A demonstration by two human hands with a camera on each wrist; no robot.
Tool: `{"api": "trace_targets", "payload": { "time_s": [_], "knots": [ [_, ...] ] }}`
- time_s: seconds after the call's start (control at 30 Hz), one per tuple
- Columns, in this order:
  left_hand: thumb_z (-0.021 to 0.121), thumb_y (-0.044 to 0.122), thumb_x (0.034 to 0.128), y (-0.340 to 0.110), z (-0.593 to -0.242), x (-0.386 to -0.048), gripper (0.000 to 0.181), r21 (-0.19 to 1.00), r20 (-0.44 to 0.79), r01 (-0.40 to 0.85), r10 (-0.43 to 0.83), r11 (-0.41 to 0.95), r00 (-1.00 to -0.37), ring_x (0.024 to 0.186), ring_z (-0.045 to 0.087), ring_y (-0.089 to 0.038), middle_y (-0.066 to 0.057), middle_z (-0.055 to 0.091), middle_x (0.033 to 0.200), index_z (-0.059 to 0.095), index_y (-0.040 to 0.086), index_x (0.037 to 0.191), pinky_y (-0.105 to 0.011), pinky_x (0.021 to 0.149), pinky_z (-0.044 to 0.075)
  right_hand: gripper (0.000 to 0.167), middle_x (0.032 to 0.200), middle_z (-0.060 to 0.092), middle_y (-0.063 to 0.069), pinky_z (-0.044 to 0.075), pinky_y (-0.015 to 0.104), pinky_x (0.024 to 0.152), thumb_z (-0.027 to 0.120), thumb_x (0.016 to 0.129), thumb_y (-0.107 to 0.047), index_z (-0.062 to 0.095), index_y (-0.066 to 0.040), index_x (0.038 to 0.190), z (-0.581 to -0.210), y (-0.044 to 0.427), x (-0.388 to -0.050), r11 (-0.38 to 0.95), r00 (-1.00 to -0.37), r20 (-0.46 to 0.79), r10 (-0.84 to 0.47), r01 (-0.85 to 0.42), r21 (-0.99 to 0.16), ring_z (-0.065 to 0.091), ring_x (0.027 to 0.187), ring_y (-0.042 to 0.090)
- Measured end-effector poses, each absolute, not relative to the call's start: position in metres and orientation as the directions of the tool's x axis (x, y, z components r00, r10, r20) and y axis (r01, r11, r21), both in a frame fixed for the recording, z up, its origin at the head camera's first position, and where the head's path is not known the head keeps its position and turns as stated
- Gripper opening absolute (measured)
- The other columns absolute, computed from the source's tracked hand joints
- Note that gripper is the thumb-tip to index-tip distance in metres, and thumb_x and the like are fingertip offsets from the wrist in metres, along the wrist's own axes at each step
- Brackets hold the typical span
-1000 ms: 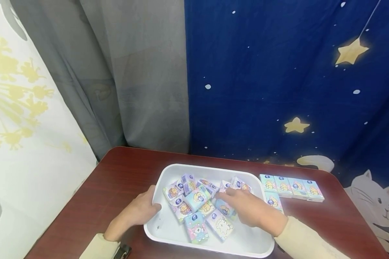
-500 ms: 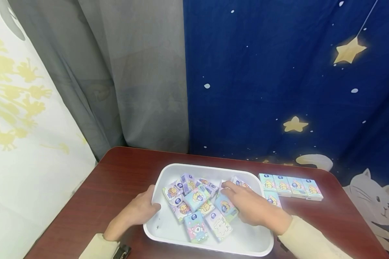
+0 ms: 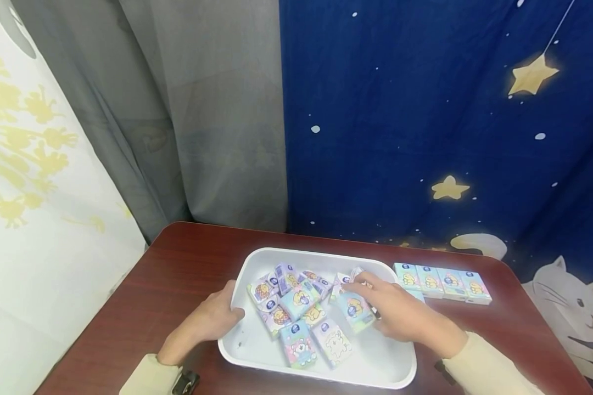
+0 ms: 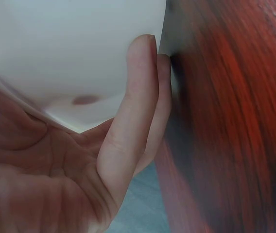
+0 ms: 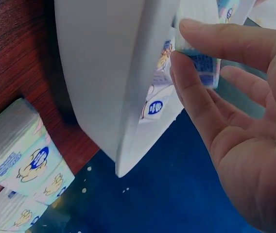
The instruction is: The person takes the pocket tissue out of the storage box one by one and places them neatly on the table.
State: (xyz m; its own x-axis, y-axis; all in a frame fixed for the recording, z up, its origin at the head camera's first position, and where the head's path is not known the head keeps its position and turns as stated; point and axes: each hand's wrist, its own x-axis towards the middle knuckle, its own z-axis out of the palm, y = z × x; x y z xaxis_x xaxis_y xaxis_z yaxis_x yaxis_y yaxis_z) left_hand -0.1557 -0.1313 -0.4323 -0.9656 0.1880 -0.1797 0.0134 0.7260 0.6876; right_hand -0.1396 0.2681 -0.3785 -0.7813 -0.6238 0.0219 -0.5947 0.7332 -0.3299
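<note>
A white plastic tray (image 3: 370,367) on the table holds several small tissue packs, among them a pink-and-blue one (image 3: 298,344) and a white-and-lilac one (image 3: 332,341). My left hand (image 3: 211,316) grips the tray's left rim, and in the left wrist view that hand (image 4: 118,136) lies along its wall (image 4: 79,53). Over the right part of the tray my right hand (image 3: 400,310) pinches a light-blue pack (image 3: 354,311), tilted. The right wrist view shows thumb and fingers (image 5: 189,82) on that pack's (image 5: 198,14) edges.
Right of the tray, a row of several light-blue packs (image 3: 452,285) lies on the dark red table (image 3: 192,263), with another pack (image 3: 417,295) in front of its left end, partly hidden by my right hand. Grey and blue curtains hang behind.
My right hand has drawn the light-blue pack up from the pile and a little to the right. The left hand keeps its place on the rim.
</note>
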Motion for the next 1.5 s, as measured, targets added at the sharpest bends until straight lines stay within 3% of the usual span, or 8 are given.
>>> {"api": "trace_targets", "payload": {
  "time_s": [0.07, 0.33, 0.53, 0.7, 1.0, 1.23, 1.5],
  "knots": [
    [0.070, 0.003, 0.0920, -0.131, -0.432, -0.156, 0.054, 0.690, -0.180, 0.012, 0.188, 0.724, -0.965, 0.075, 0.073, -0.024, -0.018, 0.069, 0.102, 0.049, -0.006, 0.142, -0.041, 0.061, 0.065, 0.084, 0.144, 0.058, 0.007, 0.065, 0.036, 0.086, 0.082, 0.074, 0.018, 0.064, -0.011, 0.151, -0.377, 0.272, -0.139, 0.735, -0.788, 0.044, -0.614, -0.591, -0.333, 0.066, 0.102, 0.019],
    [0.070, 0.003, 0.0920, -0.131, -0.430, -0.156, 0.055, 0.685, -0.182, 0.014, 0.189, 0.729, -0.965, 0.077, 0.073, -0.024, -0.019, 0.069, 0.104, 0.049, -0.006, 0.142, -0.041, 0.062, 0.065, 0.081, 0.152, 0.055, 0.011, 0.055, 0.025, 0.070, 0.081, 0.076, 0.016, 0.063, -0.009, 0.151, -0.366, 0.287, -0.138, 0.784, -0.848, 0.045, -0.528, -0.507, -0.358, 0.059, 0.089, 0.012],
    [0.070, 0.004, 0.0922, -0.131, -0.430, -0.155, 0.055, 0.688, -0.183, 0.013, 0.191, 0.726, -0.964, 0.077, 0.073, -0.025, -0.019, 0.069, 0.104, 0.049, -0.006, 0.142, -0.041, 0.062, 0.065, 0.081, 0.152, 0.057, 0.007, 0.063, 0.038, 0.085, 0.087, 0.077, 0.008, 0.062, -0.009, 0.152, -0.358, 0.302, -0.136, 0.833, -0.889, 0.058, -0.455, -0.447, -0.327, 0.065, 0.109, 0.023],
    [0.070, 0.004, 0.0924, -0.131, -0.430, -0.156, 0.055, 0.687, -0.180, 0.016, 0.191, 0.727, -0.965, 0.078, 0.073, -0.025, -0.020, 0.069, 0.104, 0.049, -0.006, 0.142, -0.042, 0.061, 0.065, 0.080, 0.148, 0.060, 0.007, 0.063, 0.043, 0.088, 0.089, 0.075, 0.004, 0.062, -0.007, 0.150, -0.358, 0.320, -0.134, 0.836, -0.898, 0.097, -0.428, -0.435, -0.334, 0.066, 0.116, 0.028],
    [0.070, 0.004, 0.0926, -0.131, -0.428, -0.155, 0.056, 0.686, -0.186, 0.011, 0.190, 0.727, -0.964, 0.078, 0.073, -0.025, -0.020, 0.069, 0.105, 0.049, -0.006, 0.143, -0.042, 0.062, 0.065, 0.082, 0.141, 0.062, 0.010, 0.059, 0.042, 0.081, 0.087, 0.067, 0.007, 0.065, -0.004, 0.145, -0.369, 0.353, -0.129, 0.859, -0.904, 0.172, -0.392, -0.426, -0.283, 0.064, 0.108, 0.025],
    [0.070, 0.004, 0.0927, -0.131, -0.429, -0.156, 0.055, 0.681, -0.181, 0.019, 0.194, 0.732, -0.964, 0.079, 0.073, -0.025, -0.020, 0.070, 0.105, 0.049, -0.006, 0.142, -0.041, 0.063, 0.065, 0.073, 0.128, 0.066, 0.009, 0.063, 0.052, 0.085, 0.091, 0.066, 0.004, 0.069, -0.003, 0.135, -0.386, 0.380, -0.123, 0.881, -0.905, 0.245, -0.349, -0.405, -0.243, 0.068, 0.102, 0.026],
    [0.071, 0.004, 0.0925, -0.132, -0.430, -0.156, 0.056, 0.684, -0.178, 0.021, 0.195, 0.729, -0.965, 0.080, 0.073, -0.025, -0.020, 0.070, 0.108, 0.049, -0.006, 0.143, -0.042, 0.064, 0.065, 0.068, 0.128, 0.067, 0.021, 0.057, 0.058, 0.089, 0.094, 0.068, 0.001, 0.070, 0.001, 0.132, -0.401, 0.407, -0.121, 0.918, -0.954, 0.158, -0.255, -0.290, -0.270, 0.064, 0.107, 0.036]
  ]
}}
